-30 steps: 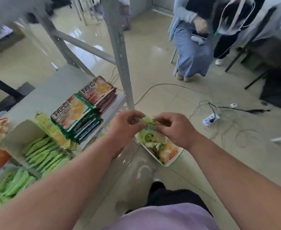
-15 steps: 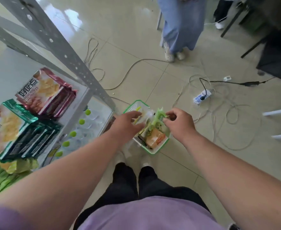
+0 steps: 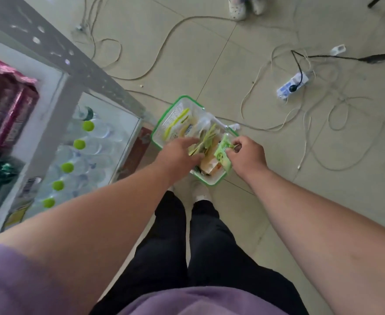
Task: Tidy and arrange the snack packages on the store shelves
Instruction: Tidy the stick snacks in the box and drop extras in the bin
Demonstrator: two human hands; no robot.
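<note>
The right hand (image 3: 247,155) pinches a small green snack packet (image 3: 222,155) by its top edge, holding it over the near end of the green-rimmed basket (image 3: 164,123). The left hand (image 3: 179,153) reaches into that basket with fingers loosely spread over the pale green and yellow snack packets (image 3: 200,139) inside. The basket sits on the tiled floor (image 3: 209,53) just beyond the person's feet, beside the metal shelf (image 3: 57,64), with the power strip (image 3: 292,85) and its cables well apart from it.

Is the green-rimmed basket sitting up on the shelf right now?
No, the basket rests on the tiled floor beside the shelf, by the person's feet.
</note>
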